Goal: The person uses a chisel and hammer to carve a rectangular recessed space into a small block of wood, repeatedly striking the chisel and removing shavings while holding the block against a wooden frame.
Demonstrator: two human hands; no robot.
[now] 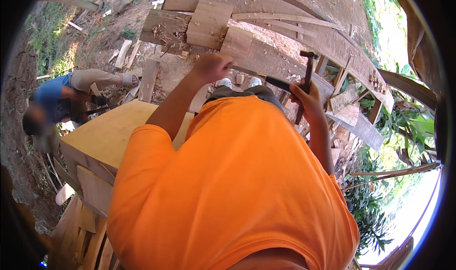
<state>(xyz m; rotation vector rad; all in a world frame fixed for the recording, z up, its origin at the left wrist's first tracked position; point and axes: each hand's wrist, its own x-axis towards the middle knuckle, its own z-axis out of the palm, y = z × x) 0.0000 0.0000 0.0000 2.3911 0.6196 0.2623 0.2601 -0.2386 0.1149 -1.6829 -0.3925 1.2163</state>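
Note:
My right hand [309,100] grips the wooden handle of a hammer [308,68], whose dark metal head points up above the long plank [280,56] in front of me. My left hand [211,66] is closed in a fist on one end of a thin dark tool [278,83], which runs across toward my right hand; what kind of tool it is stays unclear. Both hands are raised over the plank, a short way apart. My orange shirt [232,189] fills the lower middle of the view and hides most of what lies below.
Another person in a blue shirt [52,101] crouches on the ground at the left. A pale plywood box [107,134] stands beside me, with stacked boards [90,222] below it. Short planks [209,23] lie on the dirt ahead. Green plants [375,213] grow at the right.

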